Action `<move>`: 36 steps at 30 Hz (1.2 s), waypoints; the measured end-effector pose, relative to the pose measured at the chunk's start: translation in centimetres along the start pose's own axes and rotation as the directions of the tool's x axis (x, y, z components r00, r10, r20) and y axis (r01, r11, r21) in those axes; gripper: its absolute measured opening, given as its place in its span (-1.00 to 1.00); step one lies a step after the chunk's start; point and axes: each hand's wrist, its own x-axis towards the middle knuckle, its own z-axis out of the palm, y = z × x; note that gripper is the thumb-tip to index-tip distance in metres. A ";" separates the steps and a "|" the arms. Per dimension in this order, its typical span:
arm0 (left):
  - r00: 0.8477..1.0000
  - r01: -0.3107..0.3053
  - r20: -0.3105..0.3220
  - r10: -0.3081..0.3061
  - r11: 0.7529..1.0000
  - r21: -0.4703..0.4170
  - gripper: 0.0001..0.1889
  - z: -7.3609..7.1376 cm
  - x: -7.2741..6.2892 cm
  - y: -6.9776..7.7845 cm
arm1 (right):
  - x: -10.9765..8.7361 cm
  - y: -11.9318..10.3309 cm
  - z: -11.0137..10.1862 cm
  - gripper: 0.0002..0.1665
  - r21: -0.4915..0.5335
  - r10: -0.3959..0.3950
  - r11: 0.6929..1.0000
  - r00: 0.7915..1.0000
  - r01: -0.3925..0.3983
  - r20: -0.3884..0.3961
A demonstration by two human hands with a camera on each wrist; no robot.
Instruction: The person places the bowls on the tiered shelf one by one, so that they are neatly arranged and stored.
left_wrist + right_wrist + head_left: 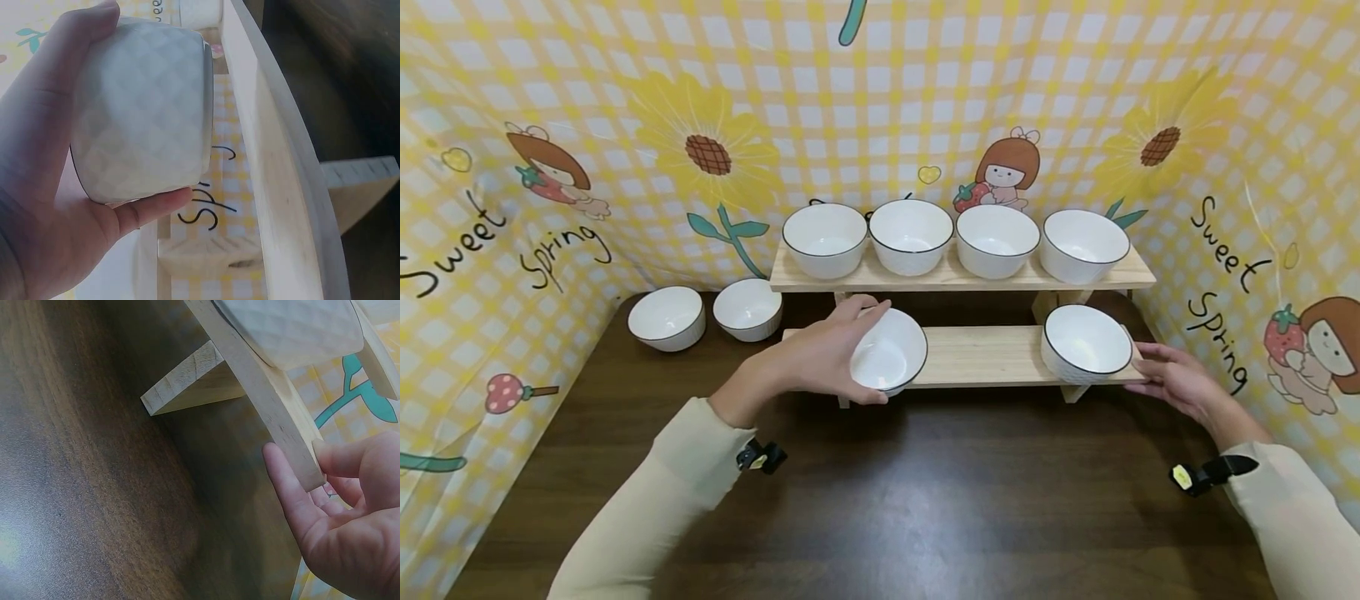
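Note:
My left hand [827, 350] grips a white bowl [891, 350] with a dark rim, thumb on one side and fingers on the other. In the left wrist view the bowl's diamond-textured outside [144, 106] faces the camera, close beside the wooden shelf edge. The bowl is over the left part of the lower board [981, 354] of a two-tier wooden stand. At that board's right end, my right hand [1176, 383] pinches the corner; the right wrist view shows thumb and fingers [284, 478] on either side of it. Another white bowl [1087, 342] sits just left of this hand.
Several white bowls stand in a row on the upper board [910, 282]. Two more, an outer bowl [667, 318] and an inner bowl [748, 310], rest on the dark table [970, 500] left of the stand. A checkered cloth [880, 100] hangs behind and at both sides.

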 end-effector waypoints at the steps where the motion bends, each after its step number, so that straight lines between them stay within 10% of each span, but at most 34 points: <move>1: 1.000 -0.005 -0.001 0.005 1.000 -0.004 0.30 0.1 0.2 0.1 | 0.0 0.0 0.0 -0.71 0.000 -0.001 1.000 1.000 0.001 0.004; 36: 0.999 -0.027 0.037 0.027 1.000 -0.001 0.32 4.0 8.6 3.8 | 0.1 0.0 -0.1 -0.71 0.009 0.015 1.000 1.000 -0.015 0.002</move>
